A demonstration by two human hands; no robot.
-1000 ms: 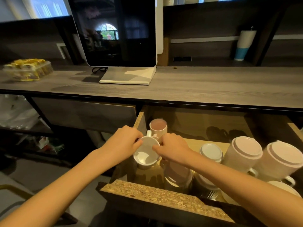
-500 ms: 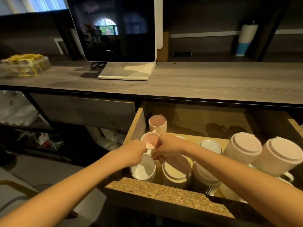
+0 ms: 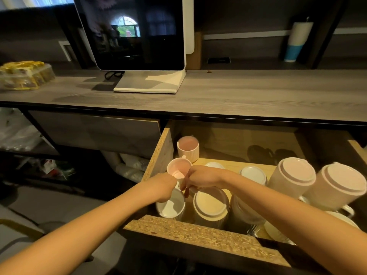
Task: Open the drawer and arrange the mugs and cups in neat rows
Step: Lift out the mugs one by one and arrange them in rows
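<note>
Arranging step: left hand [image 3: 163, 186] grips white mug [image 3: 171, 207] in the open drawer [image 3: 198, 233], right hand [image 3: 202, 175] grip I can't tell; next I release, aligning it with pink mug [image 3: 178, 169].

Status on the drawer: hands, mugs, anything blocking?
Left hand grips white mug, upright at front-left of drawer. Right hand curled beside it, hold unclear. Pink mug close behind; upturned mug crowds right.

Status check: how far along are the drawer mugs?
Done: drawer open, ribbed pink cup and pink mug lined along its left wall. In hand: left hand grips the white mug at that row's front, right hand beside it. Left: the upside-down mugs, two leaning at right.
</note>
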